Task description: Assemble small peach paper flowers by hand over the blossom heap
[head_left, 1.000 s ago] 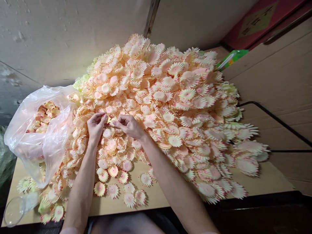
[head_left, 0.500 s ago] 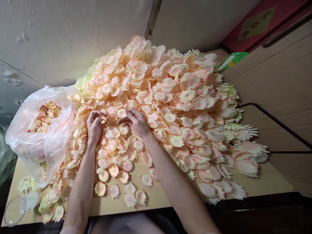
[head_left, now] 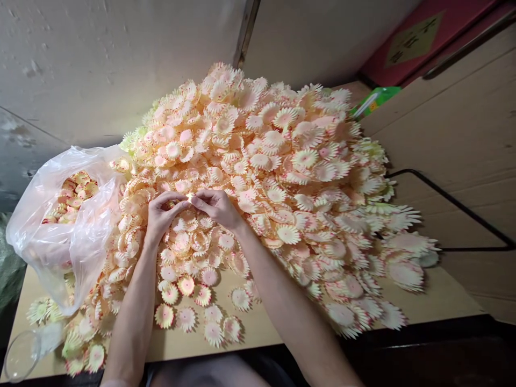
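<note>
A big heap of pale pink and cream artificial flower heads (head_left: 282, 177) covers most of a wooden table (head_left: 443, 301). My left hand (head_left: 161, 215) and my right hand (head_left: 217, 207) meet over the heap's near left side, fingertips pinched together on a small flower piece (head_left: 188, 199) held between them. Both hands are closed in a pinch. Loose flower heads (head_left: 189, 317) lie flat on the table below my forearms.
A clear plastic bag (head_left: 60, 226) with small flower pieces stands open at the left. A clear round lid (head_left: 20, 355) lies at the table's near left corner. A green packet (head_left: 374, 99) sits behind the heap. Cardboard (head_left: 455, 123) leans at the right.
My hands, apart half a second ago with the right one reaching into the heap, have come back together, fingertips meeting on a small flower piece.
</note>
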Action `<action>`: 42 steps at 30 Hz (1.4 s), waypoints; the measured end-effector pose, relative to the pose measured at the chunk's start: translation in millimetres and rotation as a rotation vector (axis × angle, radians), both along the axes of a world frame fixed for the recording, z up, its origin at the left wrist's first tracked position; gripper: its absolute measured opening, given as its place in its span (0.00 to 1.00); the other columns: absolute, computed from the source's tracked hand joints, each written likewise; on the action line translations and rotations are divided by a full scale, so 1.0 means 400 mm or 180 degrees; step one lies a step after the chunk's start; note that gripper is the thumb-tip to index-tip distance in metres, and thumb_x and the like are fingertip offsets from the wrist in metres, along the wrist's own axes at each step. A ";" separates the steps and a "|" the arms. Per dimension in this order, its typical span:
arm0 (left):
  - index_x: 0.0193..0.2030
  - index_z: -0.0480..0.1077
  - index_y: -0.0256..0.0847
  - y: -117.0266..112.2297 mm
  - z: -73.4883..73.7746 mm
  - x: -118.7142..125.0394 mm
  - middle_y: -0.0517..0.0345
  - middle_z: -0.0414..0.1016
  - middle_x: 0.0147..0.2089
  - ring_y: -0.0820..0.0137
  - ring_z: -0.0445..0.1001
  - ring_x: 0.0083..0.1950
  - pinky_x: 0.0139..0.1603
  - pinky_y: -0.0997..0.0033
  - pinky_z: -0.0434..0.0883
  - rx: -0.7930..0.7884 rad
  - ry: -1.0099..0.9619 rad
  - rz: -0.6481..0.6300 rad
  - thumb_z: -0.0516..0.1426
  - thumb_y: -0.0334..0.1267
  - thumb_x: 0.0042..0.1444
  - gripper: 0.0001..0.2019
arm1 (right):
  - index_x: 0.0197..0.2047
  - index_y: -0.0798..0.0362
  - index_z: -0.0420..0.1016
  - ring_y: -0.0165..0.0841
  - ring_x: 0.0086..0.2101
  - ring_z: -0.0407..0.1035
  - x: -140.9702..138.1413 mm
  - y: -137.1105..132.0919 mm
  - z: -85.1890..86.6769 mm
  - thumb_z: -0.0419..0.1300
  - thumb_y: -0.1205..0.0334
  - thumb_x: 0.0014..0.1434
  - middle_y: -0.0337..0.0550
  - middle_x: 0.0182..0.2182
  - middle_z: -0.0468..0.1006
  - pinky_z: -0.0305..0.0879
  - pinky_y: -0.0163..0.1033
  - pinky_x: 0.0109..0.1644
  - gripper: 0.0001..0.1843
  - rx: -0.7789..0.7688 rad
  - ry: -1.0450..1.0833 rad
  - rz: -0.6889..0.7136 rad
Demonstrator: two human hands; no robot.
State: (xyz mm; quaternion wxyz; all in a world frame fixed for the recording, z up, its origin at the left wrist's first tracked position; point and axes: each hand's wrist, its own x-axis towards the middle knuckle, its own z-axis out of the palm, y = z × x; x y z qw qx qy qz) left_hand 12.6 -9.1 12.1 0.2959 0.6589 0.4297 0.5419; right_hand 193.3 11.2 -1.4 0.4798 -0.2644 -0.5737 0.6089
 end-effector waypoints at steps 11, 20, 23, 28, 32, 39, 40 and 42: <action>0.33 0.78 0.39 0.001 0.005 0.000 0.52 0.75 0.39 0.70 0.73 0.43 0.50 0.69 0.68 0.0026 0.0042 -0.0083 0.65 0.41 0.55 0.07 | 0.32 0.57 0.78 0.26 0.28 0.68 -0.001 -0.003 0.002 0.70 0.50 0.50 0.40 0.28 0.75 0.69 0.33 0.33 0.17 -0.0059 -0.0016 0.0010; 0.33 0.76 0.37 -0.004 0.002 -0.004 0.53 0.74 0.37 0.71 0.71 0.40 0.46 0.72 0.67 -0.0321 -0.0037 -0.0069 0.63 0.45 0.58 0.12 | 0.32 0.56 0.78 0.27 0.28 0.69 -0.001 -0.004 -0.001 0.69 0.51 0.51 0.40 0.29 0.76 0.68 0.33 0.34 0.15 -0.0039 -0.0117 0.0044; 0.33 0.76 0.37 -0.005 0.000 -0.005 0.53 0.74 0.37 0.72 0.71 0.39 0.44 0.73 0.67 -0.0332 0.0036 -0.0171 0.62 0.43 0.59 0.11 | 0.32 0.56 0.78 0.28 0.29 0.69 0.001 -0.006 0.002 0.67 0.51 0.54 0.40 0.29 0.76 0.67 0.33 0.35 0.15 -0.0007 -0.0148 0.0040; 0.33 0.78 0.38 -0.005 -0.002 -0.006 0.53 0.75 0.36 0.72 0.72 0.37 0.42 0.73 0.68 -0.0220 0.0218 -0.0287 0.64 0.41 0.57 0.08 | 0.30 0.57 0.76 0.26 0.27 0.65 0.003 -0.007 0.005 0.68 0.50 0.52 0.39 0.26 0.72 0.64 0.32 0.31 0.17 -0.0037 -0.0067 -0.0043; 0.34 0.75 0.37 -0.005 0.001 -0.002 0.54 0.73 0.36 0.72 0.70 0.38 0.43 0.74 0.67 -0.0365 0.0051 -0.0202 0.62 0.44 0.59 0.11 | 0.29 0.56 0.75 0.25 0.26 0.64 0.004 -0.005 0.007 0.67 0.48 0.53 0.38 0.24 0.72 0.61 0.32 0.30 0.18 -0.0152 -0.0031 -0.0081; 0.35 0.71 0.37 -0.003 -0.003 -0.001 0.58 0.67 0.32 0.76 0.64 0.32 0.35 0.77 0.64 -0.0636 -0.0376 -0.0062 0.62 0.48 0.59 0.14 | 0.29 0.56 0.76 0.26 0.25 0.66 0.002 0.005 -0.007 0.69 0.50 0.51 0.39 0.25 0.74 0.64 0.31 0.31 0.17 -0.0317 0.0185 -0.0027; 0.35 0.70 0.37 -0.002 -0.005 -0.002 0.59 0.65 0.30 0.77 0.64 0.30 0.33 0.77 0.63 -0.0656 -0.0495 -0.0035 0.61 0.49 0.59 0.15 | 0.29 0.56 0.76 0.25 0.25 0.66 0.002 0.007 -0.010 0.70 0.50 0.50 0.39 0.25 0.75 0.64 0.31 0.30 0.16 -0.0335 0.0212 -0.0072; 0.34 0.69 0.38 0.003 -0.010 -0.004 0.61 0.63 0.28 0.77 0.64 0.27 0.30 0.77 0.62 -0.0703 -0.0711 0.0017 0.61 0.50 0.59 0.16 | 0.29 0.56 0.77 0.25 0.25 0.67 0.003 0.010 -0.017 0.70 0.51 0.49 0.40 0.25 0.76 0.64 0.31 0.30 0.16 -0.0361 0.0245 -0.0178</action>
